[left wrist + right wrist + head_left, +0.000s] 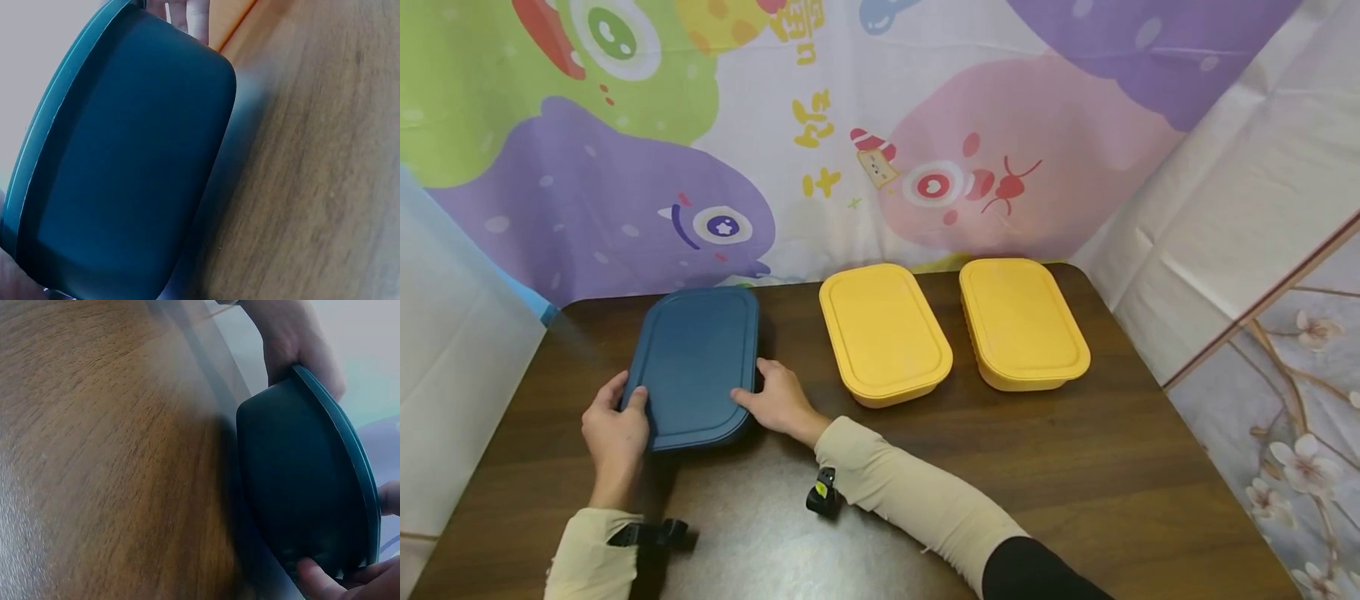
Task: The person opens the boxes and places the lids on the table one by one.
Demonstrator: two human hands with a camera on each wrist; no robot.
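Observation:
A dark blue rectangular food container [700, 362] with a fitted lid is held between both hands at the left of the table. My left hand [616, 429] grips its left side near the front corner, thumb over the lid's rim. Across from it, my right hand [781, 403] holds the right side, thumb at the lid's edge and fingers against the wall. In the left wrist view the container's smooth front wall [131, 144] shows, its base close over the wood. Fingers [319, 581] press the wall in the right wrist view.
Two yellow lidded containers, one in the middle [887, 333] and one farther right [1024, 323], stand near the back of the brown wooden table [1000, 467]. A cartoon-print cloth [820, 217] hangs along the table's back edge, with pale panels at both sides.

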